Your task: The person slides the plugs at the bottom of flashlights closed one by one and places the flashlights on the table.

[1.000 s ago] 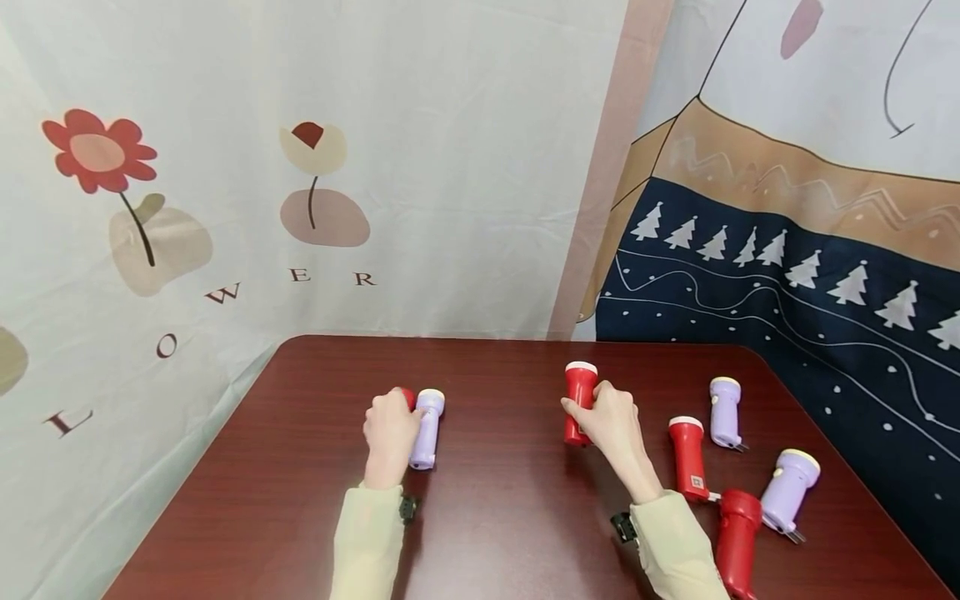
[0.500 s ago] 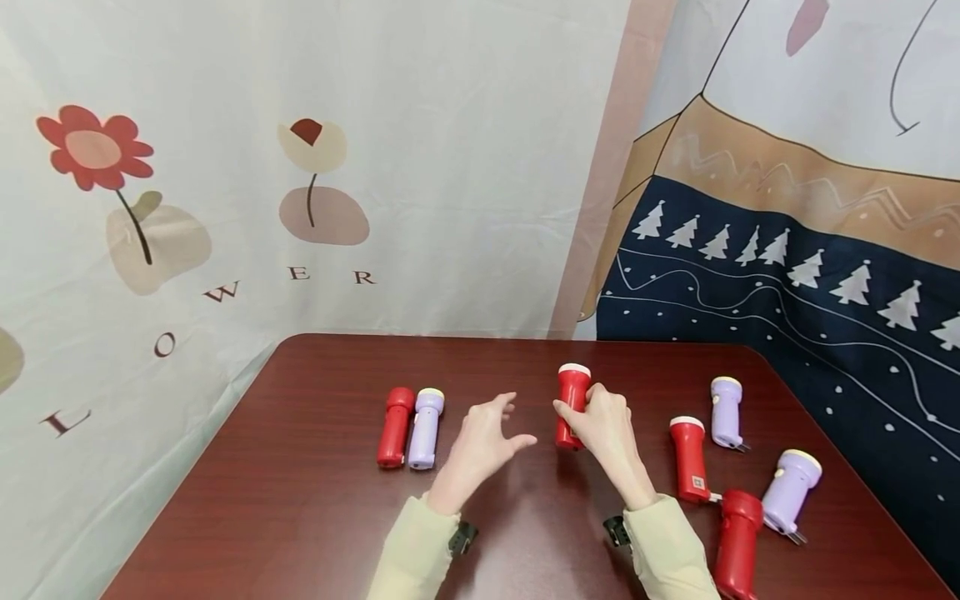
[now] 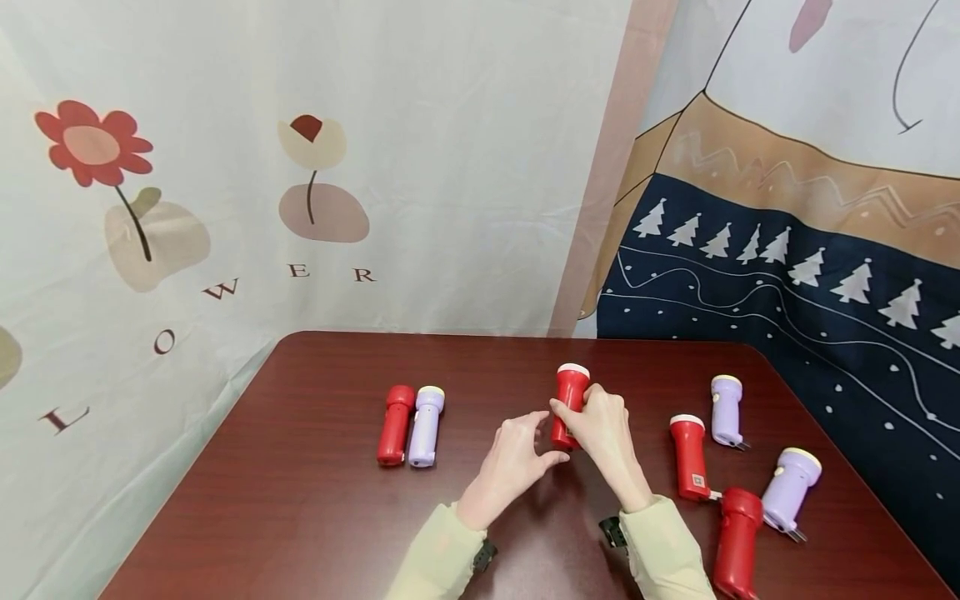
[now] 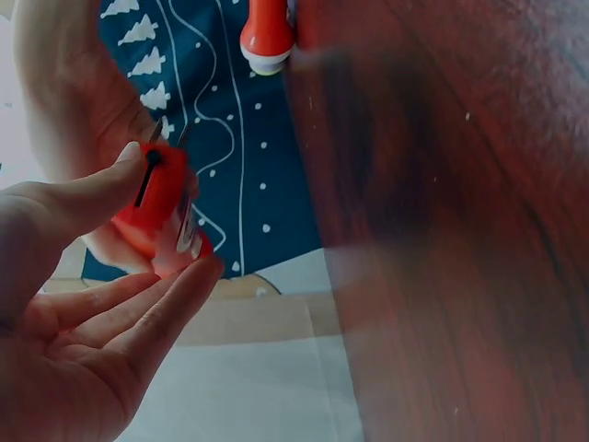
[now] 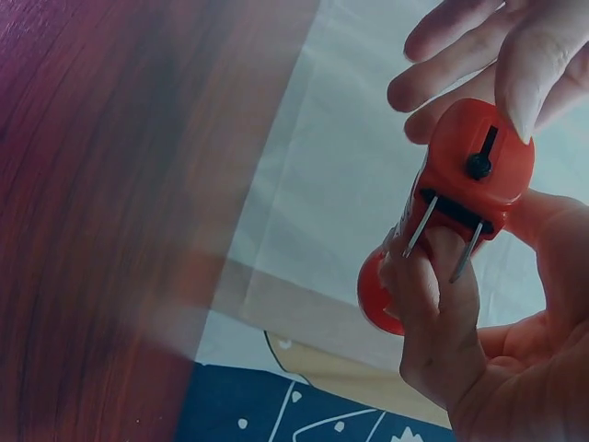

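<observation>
My right hand (image 3: 606, 425) grips a red flashlight (image 3: 572, 385) with a white lens rim, over the far middle of the table. In the right wrist view its base end shows a black keyhole-shaped slot (image 5: 480, 158) and two metal plug prongs (image 5: 422, 226) sticking out, beside the curled fingers of that hand. My left hand (image 3: 513, 454) comes in from the left at the base of the flashlight. Its fingers are extended and spread from the thumb. In the left wrist view its thumb tip lies at the flashlight's base, with the fingertips close to the body.
Left on the dark red-brown table (image 3: 300, 517), a red flashlight (image 3: 395, 427) and a lilac flashlight (image 3: 425, 427) lie side by side. Toward the right edge lie two lilac flashlights (image 3: 726, 412) and two red flashlights (image 3: 688, 458), some with prongs out. A printed curtain (image 3: 450, 167) hangs behind.
My left hand has let go of the red flashlight beside the lilac one and moved right to the flashlight in my right hand. My right hand has shifted slightly left with its flashlight.
</observation>
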### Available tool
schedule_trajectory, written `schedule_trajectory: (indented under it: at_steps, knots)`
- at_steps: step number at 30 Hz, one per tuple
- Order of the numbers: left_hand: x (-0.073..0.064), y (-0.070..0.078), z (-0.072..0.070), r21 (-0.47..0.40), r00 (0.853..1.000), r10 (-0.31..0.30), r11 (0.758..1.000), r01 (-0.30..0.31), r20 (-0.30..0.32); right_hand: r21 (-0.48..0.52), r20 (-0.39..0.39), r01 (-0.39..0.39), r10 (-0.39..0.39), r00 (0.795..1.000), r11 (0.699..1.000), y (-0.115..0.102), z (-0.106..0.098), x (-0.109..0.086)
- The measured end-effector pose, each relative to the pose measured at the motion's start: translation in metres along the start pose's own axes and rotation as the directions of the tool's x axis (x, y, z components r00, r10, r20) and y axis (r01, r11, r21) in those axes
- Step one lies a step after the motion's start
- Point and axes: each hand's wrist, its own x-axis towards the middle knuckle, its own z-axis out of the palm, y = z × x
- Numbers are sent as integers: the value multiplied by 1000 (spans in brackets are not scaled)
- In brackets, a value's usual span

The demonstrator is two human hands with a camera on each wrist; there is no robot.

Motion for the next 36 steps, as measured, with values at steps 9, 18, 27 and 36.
schedule_trajectory:
  at_steps: [9, 18, 27, 36]
  knots:
    - [-1, 2, 7, 65, 997, 50, 997, -46, -65, 7, -16, 8, -8, 1000, 1000, -2, 0, -3]
    - [-2, 4, 10, 64, 995, 36, 997, -31, -88, -7, -25, 13, -13, 1000, 1000, -3, 0, -3]
    - [-3, 4, 12, 61, 996, 16, 998, -10, -92, -9, -25, 10, -10, 1000, 1000, -3, 1, -5]
    - [-4, 6, 12, 113, 990, 49, 993, -35, -130, -1, -24, 13, -13, 1000, 1000, -5, 1, -6]
